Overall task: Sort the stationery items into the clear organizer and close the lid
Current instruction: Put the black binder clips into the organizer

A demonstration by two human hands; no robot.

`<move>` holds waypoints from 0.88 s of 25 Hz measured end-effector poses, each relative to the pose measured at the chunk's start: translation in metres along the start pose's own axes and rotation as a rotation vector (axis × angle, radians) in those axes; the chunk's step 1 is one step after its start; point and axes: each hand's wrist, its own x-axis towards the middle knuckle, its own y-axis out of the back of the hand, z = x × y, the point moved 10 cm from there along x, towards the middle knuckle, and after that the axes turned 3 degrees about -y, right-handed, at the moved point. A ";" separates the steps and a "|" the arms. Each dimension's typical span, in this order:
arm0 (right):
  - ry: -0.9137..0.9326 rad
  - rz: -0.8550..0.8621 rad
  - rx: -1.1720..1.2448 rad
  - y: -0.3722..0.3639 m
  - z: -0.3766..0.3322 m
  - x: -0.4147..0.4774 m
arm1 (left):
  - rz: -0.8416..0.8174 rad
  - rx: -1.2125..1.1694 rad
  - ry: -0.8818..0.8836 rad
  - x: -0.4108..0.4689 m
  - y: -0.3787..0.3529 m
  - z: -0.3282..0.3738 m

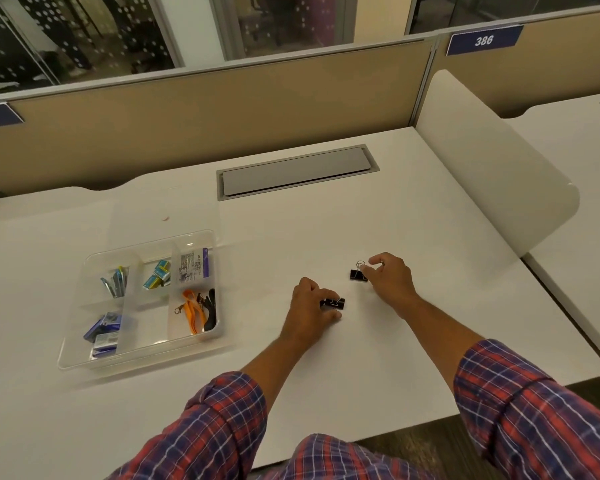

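Observation:
A clear organizer [73, 355] lies on the left of the white desk [361, 230], its transparent lid [163, 216] flipped open behind it. Its compartments hold blue-green clips [115, 282], small teal boxes [158, 274], a labelled packet [194, 266], orange and black lanyards [198, 311] and blue staple boxes [104, 332]. To the organizer's right, my left hand [309, 306] is closed on a black binder clip [334, 303] resting on the desk. Further right, my right hand [390, 277] pinches a second black binder clip [357, 273] by its wire handle.
A grey cable hatch [297, 173] is set into the desk's far side. A tan partition [205, 109] stands behind it. A white side divider [492, 168] borders the desk on the right. The front edge runs just past my sleeves.

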 end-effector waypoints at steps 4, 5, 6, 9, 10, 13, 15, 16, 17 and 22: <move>0.024 -0.023 -0.013 -0.010 -0.005 0.009 | 0.071 -0.077 0.010 0.000 0.010 -0.003; 0.032 -0.033 -0.018 -0.013 -0.007 0.009 | 0.092 -0.096 0.027 -0.002 0.016 -0.004; 0.043 -0.039 -0.024 -0.016 -0.009 0.009 | 0.117 -0.129 0.047 -0.004 0.022 -0.007; 0.064 -0.012 -0.002 -0.019 -0.014 0.008 | 0.199 -0.192 0.075 -0.013 0.046 -0.009; 0.071 0.002 0.016 -0.021 -0.017 0.006 | 0.215 -0.202 0.077 -0.017 0.054 -0.009; 0.085 0.030 0.068 -0.033 -0.036 -0.005 | 0.234 -0.213 0.058 -0.028 0.075 -0.005; 0.109 0.048 0.118 -0.043 -0.055 -0.015 | 0.273 -0.213 0.014 -0.037 0.096 0.000; 0.129 0.048 0.143 -0.051 -0.068 -0.022 | 0.296 -0.205 -0.006 -0.042 0.110 0.000; 0.148 0.043 0.163 -0.059 -0.082 -0.029 | 0.320 -0.195 -0.019 -0.047 0.124 -0.001; 0.258 -0.082 0.138 -0.126 -0.156 -0.075 | 0.477 -0.135 -0.019 -0.080 0.208 -0.039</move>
